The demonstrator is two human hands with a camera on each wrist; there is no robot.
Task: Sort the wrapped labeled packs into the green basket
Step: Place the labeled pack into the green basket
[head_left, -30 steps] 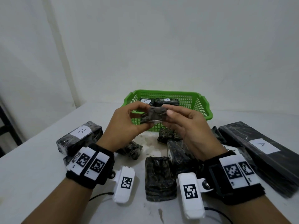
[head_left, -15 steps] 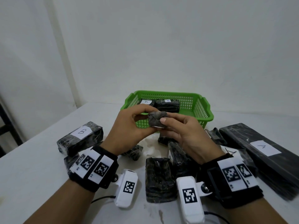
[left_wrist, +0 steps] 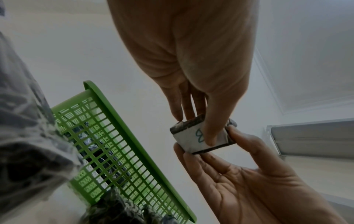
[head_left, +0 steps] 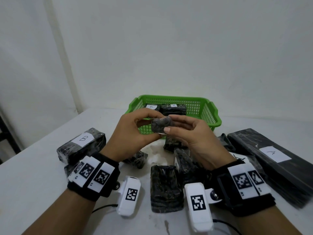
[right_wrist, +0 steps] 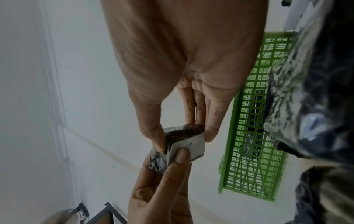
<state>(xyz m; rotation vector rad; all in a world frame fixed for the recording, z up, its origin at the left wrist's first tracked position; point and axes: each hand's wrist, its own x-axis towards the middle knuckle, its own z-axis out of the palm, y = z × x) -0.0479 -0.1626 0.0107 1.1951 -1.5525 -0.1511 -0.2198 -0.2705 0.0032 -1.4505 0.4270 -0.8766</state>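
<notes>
Two bare hands hold one small dark plastic-wrapped pack [head_left: 162, 124] in the air, in front of the near wall of the green slotted plastic basket [head_left: 199, 106] and above the white tabletop [head_left: 33, 175]. The left hand [head_left: 133, 134] pinches the pack between thumb and curled fingers on its left side; the right hand [head_left: 191, 136] pinches it from the right, thumb on the near face. In the left wrist view the underside of the pack [left_wrist: 201, 136] carries a white paper label with a handwritten mark, partly covered by the left thumb, so the letter cannot be read with certainty. The right wrist view shows the same label on the pack [right_wrist: 184, 144], held between fingertips of both hands.

Inside the basket lie two dark wrapped packs, one labelled B [head_left: 151, 107] and one labelled A [head_left: 173, 108], side by side against the far wall. On the tabletop to the left rests a large dark wrapped block with a white B label [head_left: 81, 145]; to the right lies a long flat dark wrapped pack with a white A label [head_left: 274, 158]. Several smaller dark wrapped packs [head_left: 166, 187] lie between the forearms, below the hands. Each wrist wears a black strap with white coded markers and a white camera unit [head_left: 129, 195].
</notes>
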